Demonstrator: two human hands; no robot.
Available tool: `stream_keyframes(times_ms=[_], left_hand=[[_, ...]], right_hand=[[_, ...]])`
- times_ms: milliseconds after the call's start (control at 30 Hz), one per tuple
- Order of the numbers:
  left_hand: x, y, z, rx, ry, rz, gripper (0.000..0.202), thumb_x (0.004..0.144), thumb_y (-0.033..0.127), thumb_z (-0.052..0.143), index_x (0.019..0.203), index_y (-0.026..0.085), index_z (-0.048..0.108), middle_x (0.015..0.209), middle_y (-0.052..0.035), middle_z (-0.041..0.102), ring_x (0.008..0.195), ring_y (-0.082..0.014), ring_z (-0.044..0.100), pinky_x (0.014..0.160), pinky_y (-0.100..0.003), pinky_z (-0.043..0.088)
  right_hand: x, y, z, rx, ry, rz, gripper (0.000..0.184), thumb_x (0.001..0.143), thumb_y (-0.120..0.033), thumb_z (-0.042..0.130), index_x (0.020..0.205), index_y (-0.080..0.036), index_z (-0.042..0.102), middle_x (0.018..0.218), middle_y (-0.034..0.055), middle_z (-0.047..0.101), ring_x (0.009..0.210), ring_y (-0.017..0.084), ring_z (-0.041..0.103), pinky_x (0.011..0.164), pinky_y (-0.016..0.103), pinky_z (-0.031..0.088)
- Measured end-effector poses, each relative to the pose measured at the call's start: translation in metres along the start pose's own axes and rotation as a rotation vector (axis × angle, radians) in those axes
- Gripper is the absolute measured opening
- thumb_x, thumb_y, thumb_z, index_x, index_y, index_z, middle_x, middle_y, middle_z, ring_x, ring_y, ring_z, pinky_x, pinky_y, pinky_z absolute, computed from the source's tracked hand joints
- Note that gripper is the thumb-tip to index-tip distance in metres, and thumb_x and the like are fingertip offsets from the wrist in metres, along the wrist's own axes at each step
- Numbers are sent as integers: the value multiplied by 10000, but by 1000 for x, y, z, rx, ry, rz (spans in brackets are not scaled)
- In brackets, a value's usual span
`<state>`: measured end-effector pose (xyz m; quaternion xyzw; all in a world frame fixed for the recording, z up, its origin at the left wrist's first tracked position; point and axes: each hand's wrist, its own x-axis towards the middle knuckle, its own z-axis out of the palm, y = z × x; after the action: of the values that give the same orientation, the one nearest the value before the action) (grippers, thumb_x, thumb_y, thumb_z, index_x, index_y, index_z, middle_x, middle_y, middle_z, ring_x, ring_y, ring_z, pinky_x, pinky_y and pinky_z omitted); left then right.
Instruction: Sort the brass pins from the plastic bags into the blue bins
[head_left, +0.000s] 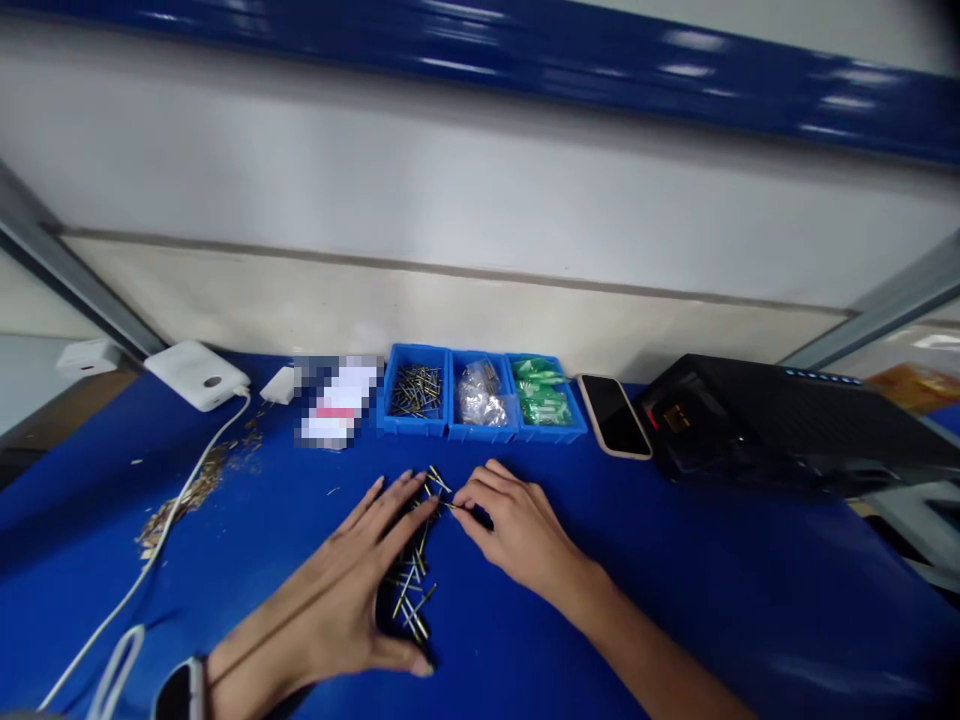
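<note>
A loose pile of thin metal pins [411,585] lies on the blue table [675,580] in front of me. My left hand [352,590] rests flat beside and partly over the pile, fingers stretched out and thumb curved round its near end. My right hand [510,525] is to the right of the pile, its fingers curled and its fingertips pinched on a pin [442,490] at the pile's far end. The two hands' fingertips nearly meet there.
Three blue bins stand at the back: one with pins [416,392], one with clear bags [480,395], one with green parts [541,395]. A phone [615,415], a black device [787,425], a white power bank [196,375] with its cable [180,505] and a scatter of brass scraps [187,495] surround them.
</note>
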<state>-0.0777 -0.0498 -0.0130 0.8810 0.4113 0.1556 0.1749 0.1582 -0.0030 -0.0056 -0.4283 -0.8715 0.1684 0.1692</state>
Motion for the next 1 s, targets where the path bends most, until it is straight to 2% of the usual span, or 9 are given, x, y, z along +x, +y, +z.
stream_keyframes(times_ms=[100,167,233,333,500,600,700,800,1000], left_hand=[[2,0,14,25,0,-16,876,886,594,584,1559,222,163,1594,-159,267,1458,-346,287,1158,-609,300],[12,-3,17,14,32,-53,702,977,474,500,1553,235,177,1579,-130,319,1441,-293,343,1154,-535,358],[26,-6,15,2,68,-75,621,993,427,488,1532,240,242,1557,-118,359,1407,-276,400,1126,-490,410],[47,-5,4,4,169,-40,560,945,438,577,1437,227,414,1457,-129,469,1305,-301,492,1062,-507,453],[78,4,-10,-78,186,96,210,984,318,536,1081,190,671,1013,-79,667,940,-225,628,834,-396,531],[88,9,-4,-309,257,54,176,976,281,555,972,184,702,934,-63,689,867,-198,647,771,-343,530],[89,14,9,-706,385,-133,244,934,280,619,1160,191,642,865,-42,711,778,-169,668,738,-317,544],[86,16,15,-1040,415,-227,441,899,282,659,1315,195,539,830,-19,700,741,-140,662,720,-283,551],[86,14,15,-1243,389,-306,279,850,318,724,1079,164,688,844,-39,740,766,-137,694,737,-248,556]], right_hand=[[-1,5,-1,79,4,8,74,912,-198,619,846,-218,647,827,-3,669,865,175,596,725,290,437],[-1,11,-1,140,28,40,56,886,-202,651,840,-226,673,787,-9,668,818,169,599,702,280,434],[-1,17,-1,227,61,98,44,866,-224,678,831,-230,704,728,-12,657,739,159,593,659,269,429],[-1,26,-3,430,99,192,66,855,-256,690,827,-217,734,720,-7,682,642,139,588,597,253,429],[0,29,-6,677,234,242,115,866,-289,676,837,-198,738,778,20,740,654,152,648,605,259,474],[-1,25,-8,785,344,246,123,854,-314,696,898,-201,720,818,30,731,716,169,670,626,266,498],[-3,20,-9,818,401,223,187,870,-308,674,1031,-214,662,860,26,684,737,160,645,581,247,481],[-5,14,-10,695,364,142,111,877,-250,635,977,-207,611,846,17,622,694,139,591,546,235,455],[-9,4,-9,342,362,32,48,869,-203,640,898,-205,602,802,10,601,670,135,554,588,254,441]])
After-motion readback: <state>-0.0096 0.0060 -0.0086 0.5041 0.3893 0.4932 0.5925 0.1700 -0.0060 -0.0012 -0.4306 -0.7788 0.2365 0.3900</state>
